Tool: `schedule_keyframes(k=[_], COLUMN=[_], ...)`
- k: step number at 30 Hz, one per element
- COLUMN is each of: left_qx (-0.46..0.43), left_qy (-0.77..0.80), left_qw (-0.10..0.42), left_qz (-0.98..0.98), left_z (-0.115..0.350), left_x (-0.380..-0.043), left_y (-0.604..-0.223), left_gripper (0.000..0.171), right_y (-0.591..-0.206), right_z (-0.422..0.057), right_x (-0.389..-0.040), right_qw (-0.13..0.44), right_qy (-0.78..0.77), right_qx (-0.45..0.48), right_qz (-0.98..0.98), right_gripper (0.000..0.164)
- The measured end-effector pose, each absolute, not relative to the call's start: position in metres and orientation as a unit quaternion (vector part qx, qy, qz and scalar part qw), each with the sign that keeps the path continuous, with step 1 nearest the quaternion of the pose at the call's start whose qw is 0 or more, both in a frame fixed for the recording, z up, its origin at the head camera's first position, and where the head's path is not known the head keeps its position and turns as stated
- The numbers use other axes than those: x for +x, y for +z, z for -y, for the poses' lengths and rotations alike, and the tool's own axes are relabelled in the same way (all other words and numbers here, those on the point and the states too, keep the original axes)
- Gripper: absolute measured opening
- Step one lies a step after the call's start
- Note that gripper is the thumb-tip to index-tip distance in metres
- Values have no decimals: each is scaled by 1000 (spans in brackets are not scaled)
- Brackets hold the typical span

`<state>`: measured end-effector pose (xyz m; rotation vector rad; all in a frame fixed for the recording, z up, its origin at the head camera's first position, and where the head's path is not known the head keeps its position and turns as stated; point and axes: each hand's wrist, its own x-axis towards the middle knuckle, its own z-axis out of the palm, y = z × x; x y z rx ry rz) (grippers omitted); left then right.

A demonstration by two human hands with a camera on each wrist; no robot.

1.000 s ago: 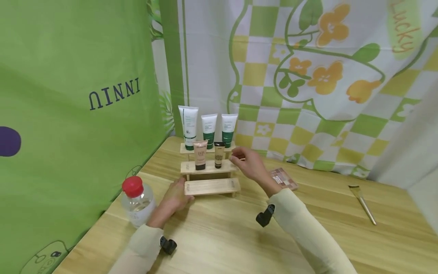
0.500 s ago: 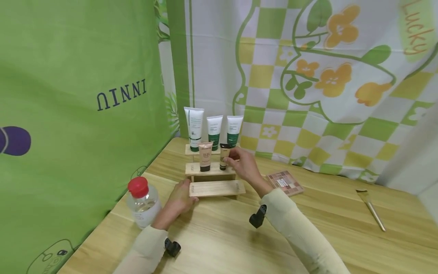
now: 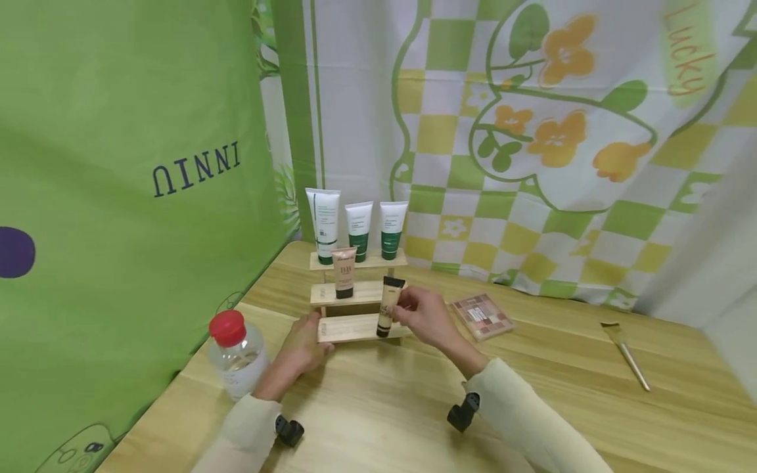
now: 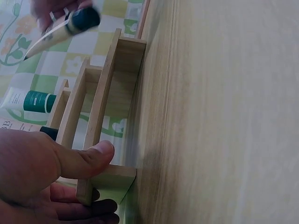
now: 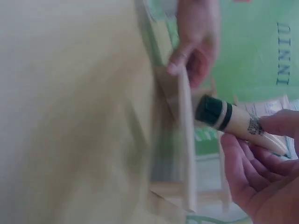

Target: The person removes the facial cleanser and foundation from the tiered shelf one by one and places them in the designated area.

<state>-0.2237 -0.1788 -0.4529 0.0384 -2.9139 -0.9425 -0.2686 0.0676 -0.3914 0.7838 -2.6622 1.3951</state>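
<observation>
My right hand pinches a small beige cosmetic tube with black ends, slightly tilted, over the right part of the lowest step of a three-tier wooden display rack. In the right wrist view, the tube points its dark cap at the step. My left hand grips the left end of that step, thumb on one side and fingers on the other. A pink BB cream tube stands on the middle step. Three white-and-green tubes line the top step.
A clear bottle with a red cap stands left of my left forearm. To the right lie an eyeshadow palette and a flat brush on the wooden table. Green cloth and a patterned curtain rise behind.
My right hand reached the beige tube on the middle step, took hold of it and brought it down and forward over the lowest step. The left hand stays at the rack's end.
</observation>
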Motion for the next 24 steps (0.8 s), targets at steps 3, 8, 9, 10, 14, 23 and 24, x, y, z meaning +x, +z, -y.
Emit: schedule_keyframes(k=[3, 8, 9, 10, 14, 23, 24], left_qx=[18, 10, 8, 6, 2, 5, 4], left_qy=[-301, -295, -295, -295, -288, -284, -283], left_qw=[41, 47, 47, 47, 47, 38, 37], left_qz=[953, 954, 954, 954, 956, 958, 958], left_z=[184, 188, 188, 188, 185, 176, 175], left_x=[-221, -218, -217, -217, -216, -218, -218], left_y=[-453, -453, -453, -452, -451, -450, -450], left_gripper=[64, 63, 63, 63, 63, 65, 64], right_y=[-401, -417, -420, -423, -435, -449, -450], right_z=[-69, -66, -65, -64, -63, -66, -66], right_x=[-246, -220, -216, -213, -204, -197, -196], right_qw=[-79, -183, -195, -206, -238, -266, -270], right_qy=[485, 516, 515, 515, 513, 553, 558], right_qx=[248, 235, 233, 231, 214, 167, 161], right_qz=[835, 803, 801, 800, 797, 771, 768], right_gripper=[14, 20, 20, 19, 19, 18, 17])
